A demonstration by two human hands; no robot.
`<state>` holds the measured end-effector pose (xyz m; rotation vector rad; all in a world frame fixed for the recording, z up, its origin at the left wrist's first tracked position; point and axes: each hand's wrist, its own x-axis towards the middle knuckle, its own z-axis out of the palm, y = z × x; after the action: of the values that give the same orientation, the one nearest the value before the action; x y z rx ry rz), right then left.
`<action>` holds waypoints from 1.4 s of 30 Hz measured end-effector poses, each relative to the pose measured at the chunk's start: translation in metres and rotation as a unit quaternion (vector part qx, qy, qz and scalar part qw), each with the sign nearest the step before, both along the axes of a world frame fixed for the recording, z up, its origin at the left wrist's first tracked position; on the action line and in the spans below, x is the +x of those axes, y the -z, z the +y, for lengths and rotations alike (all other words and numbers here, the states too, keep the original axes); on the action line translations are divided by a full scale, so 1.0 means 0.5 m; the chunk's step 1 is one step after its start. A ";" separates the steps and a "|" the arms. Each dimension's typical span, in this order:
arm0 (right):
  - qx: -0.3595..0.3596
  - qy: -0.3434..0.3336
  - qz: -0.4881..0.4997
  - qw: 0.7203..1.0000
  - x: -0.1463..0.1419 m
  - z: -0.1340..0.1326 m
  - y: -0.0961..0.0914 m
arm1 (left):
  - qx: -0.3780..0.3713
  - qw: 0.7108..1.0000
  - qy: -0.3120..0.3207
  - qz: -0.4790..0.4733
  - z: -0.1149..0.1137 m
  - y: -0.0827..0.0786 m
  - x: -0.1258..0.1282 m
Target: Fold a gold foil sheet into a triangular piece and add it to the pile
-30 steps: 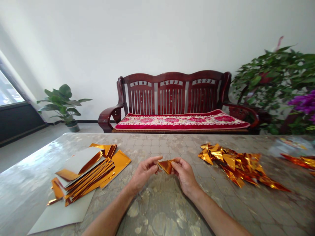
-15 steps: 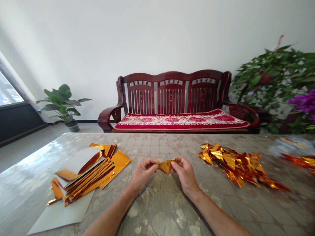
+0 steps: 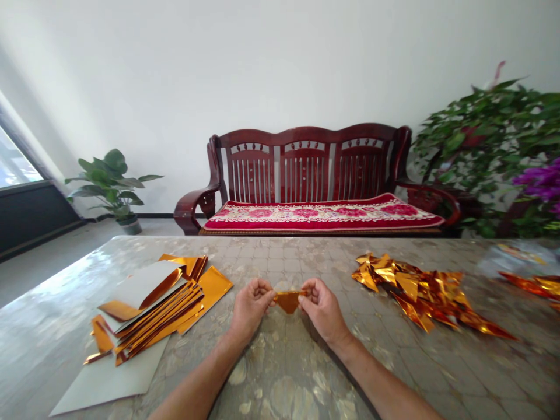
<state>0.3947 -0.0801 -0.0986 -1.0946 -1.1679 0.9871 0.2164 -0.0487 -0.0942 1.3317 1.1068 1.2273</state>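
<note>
A small folded piece of gold foil paper [image 3: 288, 301] is stretched between my two hands, over the middle of the table. My left hand [image 3: 254, 303] pinches its left end between thumb and fingers. At the opposite end, my right hand [image 3: 321, 303] grips it the same way. The piece has a straight top edge and narrows toward the bottom. Left of my hands lies a loose stack of gold foil paper sheets [image 3: 164, 321], some showing pale backs. Off to the right is a heap of folded gold foil pieces [image 3: 420, 289].
The table [image 3: 280, 373] has a patterned, glossy cover. A clear plastic bag [image 3: 518, 256] and more orange-gold foil [image 3: 540, 286] lie at its far right. Beyond the table stands a dark red wooden bench [image 3: 304, 169] with a red floral cushion [image 3: 324, 214]. Potted plants [image 3: 114, 181] flank it.
My left hand has shifted slightly left. The foil piece has moved a little left and toward me, and now shows a flatter, straighter top edge. Both hands still pinch its ends.
</note>
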 end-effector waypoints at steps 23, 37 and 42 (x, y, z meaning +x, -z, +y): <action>0.107 0.002 -0.254 0.961 0.032 0.003 0.011 | 0.315 0.879 0.096 0.345 -0.007 -0.015 -0.054; 0.159 -0.035 -0.345 0.924 0.043 -0.011 -0.008 | 0.184 0.941 0.133 0.252 0.003 0.009 -0.044; 0.150 -0.054 -0.358 0.920 0.048 -0.012 -0.009 | 0.238 0.909 0.169 0.295 -0.006 -0.006 -0.051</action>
<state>0.4188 -0.0860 -0.0940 -1.1804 -1.9166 0.4497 0.1911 -0.0515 -0.0912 2.2724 0.9322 0.8736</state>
